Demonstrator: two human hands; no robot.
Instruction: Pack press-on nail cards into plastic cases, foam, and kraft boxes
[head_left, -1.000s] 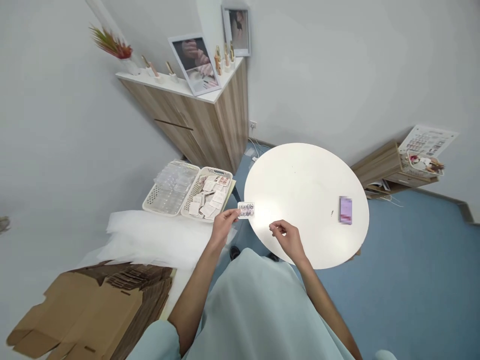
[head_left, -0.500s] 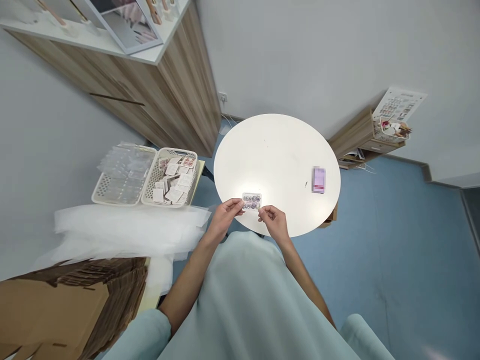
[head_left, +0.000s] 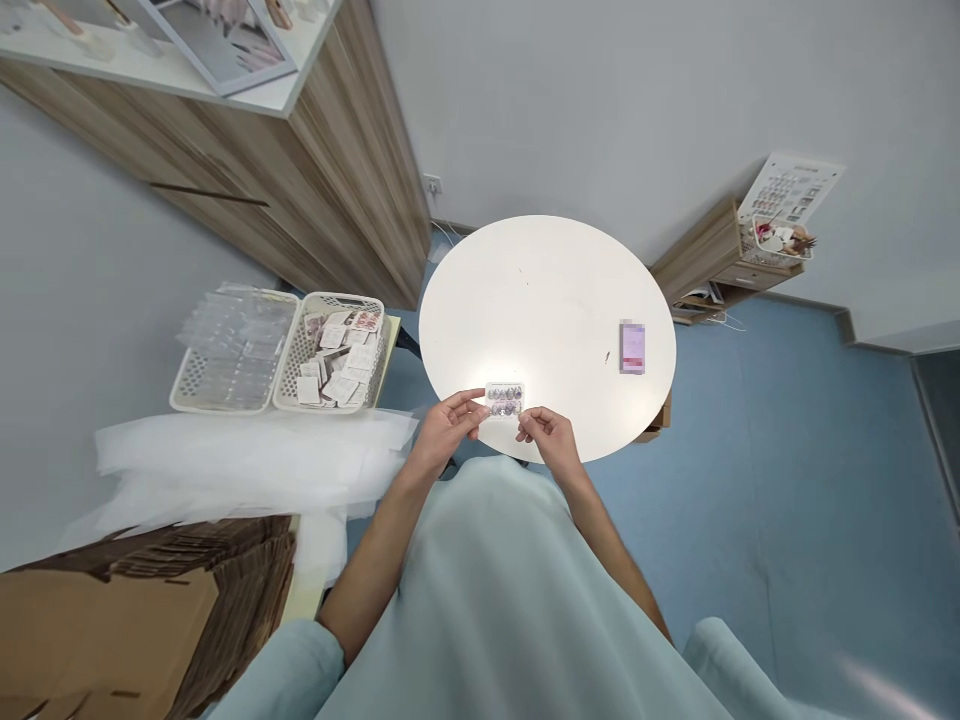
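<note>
A small, flat card of press-on nails (head_left: 505,400), with two rows of shiny purplish-grey pieces, is held up over the near edge of the round white table (head_left: 555,290). My right hand (head_left: 551,437) pinches its lower right corner between thumb and fingertips. At the card's left side, the thumb of my left hand (head_left: 448,430) presses on the lower edge, while the forefinger stretches along the upper left corner. Fingers under the card are hidden.
A phone-like object with a blurred pink-purple face (head_left: 631,347) lies on the table's right. To the left stand a basket of small cards (head_left: 330,355) and a basket of clear plastic packs (head_left: 232,375). White wrapping sheets (head_left: 247,455) and stacked cardboard (head_left: 105,640) lie nearer me.
My left forefinger has straightened and moved away from the thumb at the card's left side. The right hand keeps its pinch. The whole view has shifted slightly.
</note>
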